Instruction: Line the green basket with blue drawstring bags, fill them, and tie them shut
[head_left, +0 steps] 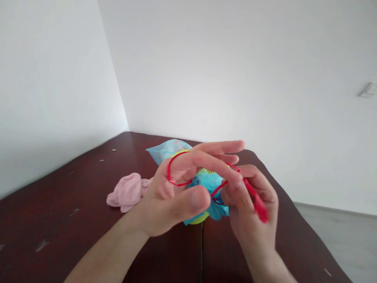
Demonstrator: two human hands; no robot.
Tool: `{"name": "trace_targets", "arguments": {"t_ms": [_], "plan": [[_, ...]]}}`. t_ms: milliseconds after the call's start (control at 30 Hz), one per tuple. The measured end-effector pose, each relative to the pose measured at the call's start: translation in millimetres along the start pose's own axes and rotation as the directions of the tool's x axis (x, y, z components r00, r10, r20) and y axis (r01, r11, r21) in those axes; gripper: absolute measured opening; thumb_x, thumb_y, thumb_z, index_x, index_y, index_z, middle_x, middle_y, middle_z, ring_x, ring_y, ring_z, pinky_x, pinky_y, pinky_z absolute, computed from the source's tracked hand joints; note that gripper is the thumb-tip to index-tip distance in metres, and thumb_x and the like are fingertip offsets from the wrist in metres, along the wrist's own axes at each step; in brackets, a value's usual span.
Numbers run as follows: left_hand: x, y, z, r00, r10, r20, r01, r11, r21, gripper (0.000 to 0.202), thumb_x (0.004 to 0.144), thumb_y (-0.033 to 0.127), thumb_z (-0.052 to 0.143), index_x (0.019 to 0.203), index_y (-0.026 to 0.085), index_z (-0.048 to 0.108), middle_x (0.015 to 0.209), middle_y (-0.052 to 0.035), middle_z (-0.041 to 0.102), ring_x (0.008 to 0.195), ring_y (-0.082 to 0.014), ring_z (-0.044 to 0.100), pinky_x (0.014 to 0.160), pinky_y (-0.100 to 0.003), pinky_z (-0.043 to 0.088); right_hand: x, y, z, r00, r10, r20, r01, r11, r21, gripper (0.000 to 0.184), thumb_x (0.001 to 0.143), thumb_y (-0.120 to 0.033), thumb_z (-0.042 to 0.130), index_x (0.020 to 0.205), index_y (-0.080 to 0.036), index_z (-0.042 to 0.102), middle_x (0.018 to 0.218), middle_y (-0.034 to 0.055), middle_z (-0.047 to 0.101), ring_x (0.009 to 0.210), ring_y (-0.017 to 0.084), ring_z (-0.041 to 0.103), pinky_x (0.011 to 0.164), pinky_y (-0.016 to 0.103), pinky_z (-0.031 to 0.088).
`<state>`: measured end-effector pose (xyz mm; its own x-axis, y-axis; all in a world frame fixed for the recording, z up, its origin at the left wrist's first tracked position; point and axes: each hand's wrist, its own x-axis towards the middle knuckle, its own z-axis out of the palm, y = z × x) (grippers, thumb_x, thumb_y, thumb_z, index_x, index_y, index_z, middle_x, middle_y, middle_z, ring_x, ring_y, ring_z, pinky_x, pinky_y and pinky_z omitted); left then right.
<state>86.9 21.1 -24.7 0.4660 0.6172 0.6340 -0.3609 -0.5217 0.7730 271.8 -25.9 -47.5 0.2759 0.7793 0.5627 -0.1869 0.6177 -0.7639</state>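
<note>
A thin red cord (169,173) loops around my left hand (182,165), which is open with fingers stretched to the right and thumb apart. My right hand (249,222) is closed, pinching the red cord close to my left index fingertip. A thicker red piece (259,206), blurred and perhaps a tassel, hangs over the fingers of my right hand. Behind both hands lies a crumpled shiny blue wrapper or bag (210,181) with yellow-green parts, partly hidden by my fingers. Left of my left wrist is a bunched pink cloth (128,192).
The dark reddish-brown table (73,220) bears a few pale scraps or marks. A sheer light-blue pouch or sheet (167,150) lies farther back. White walls (235,70) stand behind and to the left. Pale floor (338,232) shows at right.
</note>
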Motion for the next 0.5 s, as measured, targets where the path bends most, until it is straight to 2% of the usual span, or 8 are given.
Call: {"name": "trace_targets", "arguments": {"t_ms": [33, 100, 200, 267, 367, 433, 500], "plan": [[4.6, -2.3, 1.3, 1.000, -0.006, 0.013, 0.006, 0.998, -0.069, 0.043, 0.111, 0.065, 0.083, 0.119, 0.023, 0.077, 0.156, -0.0219, 0.077, 0.139, -0.0404, 0.080, 0.105, -0.050, 0.072, 1.7, -1.7, -1.6, 0.999, 0.007, -0.038, -0.007, 1.000, 0.025, 0.019, 0.109, -0.043, 0.092, 0.098, -0.028, 0.087, 0.064, -0.0053, 0.056, 0.054, 0.010, 0.044, 0.052, 0.024, 0.040], [14.0, -7.8, 7.4, 0.999, -0.018, 0.032, 0.024, 0.977, -0.210, 0.032, 0.111, 0.047, 0.090, 0.116, 0.022, 0.071, 0.157, -0.0206, 0.077, 0.137, -0.0361, 0.082, 0.110, -0.048, 0.070, 5.3, -5.7, -3.2, 0.997, 0.007, -0.076, -0.003, 0.998, 0.061, 0.022, 0.109, -0.045, 0.091, 0.097, -0.027, 0.086, 0.059, -0.0074, 0.048, 0.051, 0.009, 0.036, 0.048, 0.023, 0.034], [22.9, -16.2, 18.4, 0.996, -0.022, 0.085, 0.048, 0.948, -0.314, 0.044, 0.103, 0.033, 0.101, 0.126, 0.024, 0.064, 0.155, -0.0174, 0.079, 0.137, -0.0312, 0.082, 0.115, -0.044, 0.067, 9.8, -12.2, -2.8, 0.997, -0.005, -0.076, 0.013, 0.995, 0.103, 0.026, 0.109, -0.046, 0.091, 0.095, -0.025, 0.087, 0.056, -0.0085, 0.044, 0.048, 0.008, 0.031, 0.046, 0.022, 0.031], [24.1, -20.3, 22.7, 0.991, -0.031, 0.128, 0.071, 0.943, -0.324, 0.052, 0.098, 0.028, 0.106, 0.126, 0.024, 0.062, 0.151, -0.0158, 0.080, 0.138, -0.0297, 0.080, 0.115, -0.042, 0.067, 11.5, -16.3, -2.9, 0.995, -0.008, -0.100, 0.021, 0.992, 0.127, 0.025, 0.108, -0.046, 0.092, 0.095, -0.025, 0.087, 0.056, -0.0085, 0.044, 0.048, 0.007, 0.032, 0.046, 0.021, 0.032], [21.9, -22.5, 22.8, 0.986, -0.111, 0.125, 0.139, 0.958, -0.250, 0.048, 0.097, 0.029, 0.105, 0.122, 0.023, 0.065, 0.141, -0.0143, 0.082, 0.124, -0.0262, 0.081, 0.103, -0.037, 0.069, 12.5, -21.6, -5.8, 0.990, 0.003, -0.138, 0.014, 0.992, 0.122, 0.024, 0.109, -0.045, 0.091, 0.097, -0.026, 0.085, 0.058, -0.0066, 0.052, 0.048, 0.008, 0.036, 0.046, 0.021, 0.033], [20.5, -21.3, 20.4, 0.979, -0.176, 0.101, 0.188, 0.973, -0.131, 0.046, 0.097, 0.034, 0.106, 0.123, 0.022, 0.070, 0.127, -0.0109, 0.083, 0.102, -0.0203, 0.079, 0.086, -0.030, 0.066, 13.1, -24.6, -9.2, 0.993, 0.021, -0.115, -0.006, 0.991, 0.131, 0.020, 0.111, -0.044, 0.088, 0.100, -0.027, 0.085, 0.061, -0.0054, 0.059, 0.046, 0.007, 0.035, 0.044, 0.022, 0.029], [20.4, -17.8, 17.8, 0.973, -0.206, 0.102, 0.207, 0.978, 0.006, 0.042, 0.098, 0.040, 0.105, 0.121, 0.021, 0.076, 0.110, -0.0062, 0.081, 0.085, -0.0158, 0.070, 0.074, -0.026, 0.059, 14.3, -27.2, -12.8, 0.997, 0.040, -0.068, -0.028, 0.986, 0.165, 0.015, 0.112, -0.041, 0.087, 0.105, -0.027, 0.086, 0.065, -0.0052, 0.063, 0.046, 0.006, 0.030, 0.043, 0.022, 0.025]]}}
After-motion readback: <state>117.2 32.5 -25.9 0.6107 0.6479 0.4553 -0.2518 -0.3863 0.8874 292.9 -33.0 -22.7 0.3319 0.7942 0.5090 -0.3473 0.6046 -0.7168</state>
